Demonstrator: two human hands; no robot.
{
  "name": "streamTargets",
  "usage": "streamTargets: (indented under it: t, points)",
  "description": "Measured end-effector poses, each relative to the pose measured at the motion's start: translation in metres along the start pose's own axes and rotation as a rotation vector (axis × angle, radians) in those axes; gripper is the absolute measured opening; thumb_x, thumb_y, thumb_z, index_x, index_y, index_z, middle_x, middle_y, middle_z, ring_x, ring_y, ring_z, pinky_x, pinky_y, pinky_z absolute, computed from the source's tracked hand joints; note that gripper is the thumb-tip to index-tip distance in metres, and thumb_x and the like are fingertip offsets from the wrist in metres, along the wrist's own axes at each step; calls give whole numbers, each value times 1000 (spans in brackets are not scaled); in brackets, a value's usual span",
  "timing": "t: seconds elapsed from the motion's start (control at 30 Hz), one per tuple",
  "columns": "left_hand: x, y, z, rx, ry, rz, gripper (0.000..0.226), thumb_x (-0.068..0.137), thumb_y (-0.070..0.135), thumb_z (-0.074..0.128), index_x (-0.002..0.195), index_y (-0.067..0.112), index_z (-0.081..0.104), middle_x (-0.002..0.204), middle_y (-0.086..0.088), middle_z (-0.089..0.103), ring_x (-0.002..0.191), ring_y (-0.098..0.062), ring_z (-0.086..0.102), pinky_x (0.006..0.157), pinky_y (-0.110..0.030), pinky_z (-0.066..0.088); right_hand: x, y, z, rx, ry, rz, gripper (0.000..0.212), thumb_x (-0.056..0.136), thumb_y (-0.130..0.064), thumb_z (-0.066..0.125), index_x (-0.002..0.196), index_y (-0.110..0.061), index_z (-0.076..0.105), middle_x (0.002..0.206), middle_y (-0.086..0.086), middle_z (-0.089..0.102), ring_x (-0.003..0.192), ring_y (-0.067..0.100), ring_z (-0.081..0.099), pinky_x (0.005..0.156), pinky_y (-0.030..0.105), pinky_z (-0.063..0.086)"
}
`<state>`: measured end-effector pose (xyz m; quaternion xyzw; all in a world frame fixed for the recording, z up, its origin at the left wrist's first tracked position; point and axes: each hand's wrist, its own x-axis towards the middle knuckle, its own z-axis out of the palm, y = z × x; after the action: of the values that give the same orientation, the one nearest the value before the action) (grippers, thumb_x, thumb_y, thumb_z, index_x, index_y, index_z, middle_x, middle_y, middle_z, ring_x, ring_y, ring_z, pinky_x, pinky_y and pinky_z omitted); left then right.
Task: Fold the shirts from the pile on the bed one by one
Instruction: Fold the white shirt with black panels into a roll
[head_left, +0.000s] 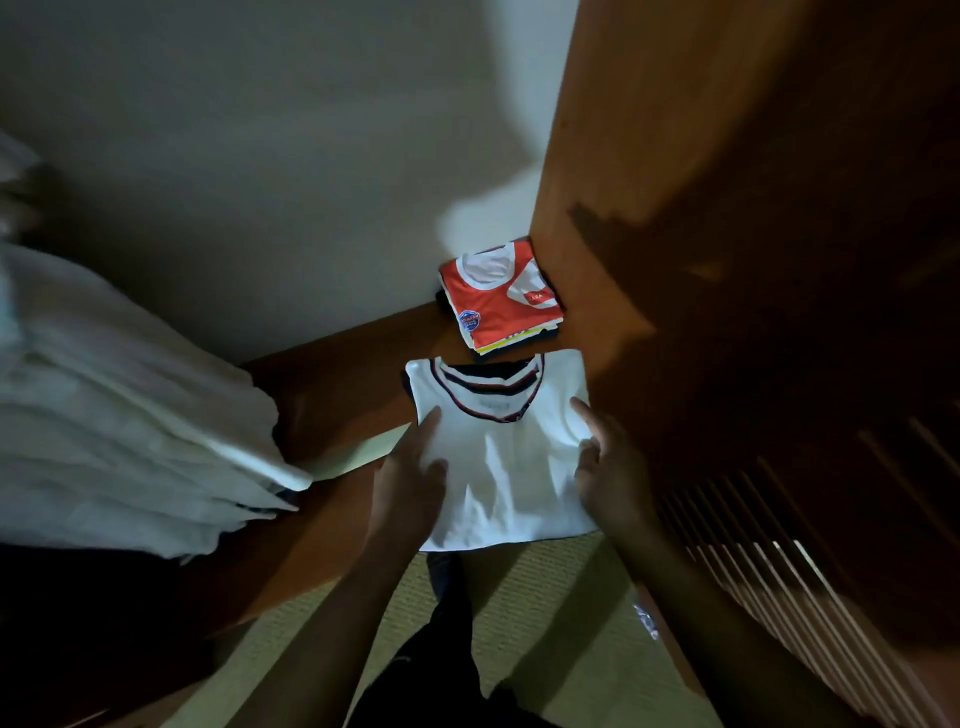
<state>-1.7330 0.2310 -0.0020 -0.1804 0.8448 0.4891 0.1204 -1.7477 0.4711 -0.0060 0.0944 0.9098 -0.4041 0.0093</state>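
Looking left to right: white bedding (119, 415) is bulging in at the far left, w/ a wooden ledge (332, 384) running beside it. Your left hand (410, 478) is lying flat on the white shirt (506, 467), fingers spread wide, index tip reaching up near the shoulder, not gripping anything. That shirt, folded w/ a dark-striped collar showing, is sitting centre frame, its lower edge hanging over the green mat (530, 623). Just beyond it, a folded stack topped by an orange shirt (498, 296) is resting at the corner, against the wooden cabinet (727, 208). Your right hand (608, 467) is pressing the white shirt's right edge, fingers open & splayed, index pointing up-left, nothing held.
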Motion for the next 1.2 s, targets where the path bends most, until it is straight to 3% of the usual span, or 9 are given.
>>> streamTargets:
  t: [0.2,0.33,0.47,0.57,0.73,0.87,0.97,1.07,1.2]
  points:
    - [109,22,30,40,-40,-41,67,94,7,58,152,39,49,123,-14,72,103,-32,68,83,-35,51,116,15,32,32,24,42,52,92,13,41,137,-1,62,139,19,60,131,28,53,107,2,26]
    - [177,37,47,38,-33,-76,67,95,3,54,153,35,47,138,-11,65,116,-30,63,78,-22,38,200,33,52,33,21,20,55,89,22,41,133,-2,65,134,17,62,126,31,57,112,34,42]
    - [251,45,73,25,21,-118,68,94,5,55,153,39,47,130,-16,67,107,-29,63,77,-22,37,290,46,69,-53,-48,-26,58,90,19,43,134,-10,66,136,8,62,126,22,58,107,24,42]
    - [309,51,97,1,76,-109,69,92,2,56,152,33,50,140,-11,63,120,-28,60,87,-21,40,358,61,90,-91,-25,-50,56,91,17,44,132,-11,68,135,6,65,126,22,59,104,13,35]
    - [411,48,140,-40,120,-105,68,93,-1,52,155,28,46,150,-4,57,130,-25,55,90,-13,35,464,102,142,-64,89,-137,56,89,20,41,132,-4,67,138,18,61,131,35,56,111,45,47]
    - [477,30,172,-15,95,-78,72,92,-6,49,158,24,40,150,-7,54,129,-26,54,83,-11,35,519,144,186,-87,145,-241,55,89,17,39,135,1,63,139,25,57,134,40,52,115,43,42]
    - [498,3,189,-4,101,-117,78,88,-3,51,159,27,37,158,-4,48,136,-27,51,101,-29,46,533,175,211,-189,70,-262,62,88,22,45,145,-1,55,151,26,47,143,42,42,119,44,35]
    - [494,-32,209,-12,137,-86,69,88,9,58,153,28,43,154,-5,48,133,-32,55,103,-46,53,516,193,221,-262,81,-367,58,96,10,49,152,-3,46,161,28,33,151,43,29,123,47,30]
    - [468,-47,228,-71,210,-216,58,91,16,69,144,33,52,122,2,65,98,-14,68,80,-26,49,458,190,228,-358,-5,-359,58,105,-31,53,159,-17,38,168,19,23,155,40,21,125,58,20]
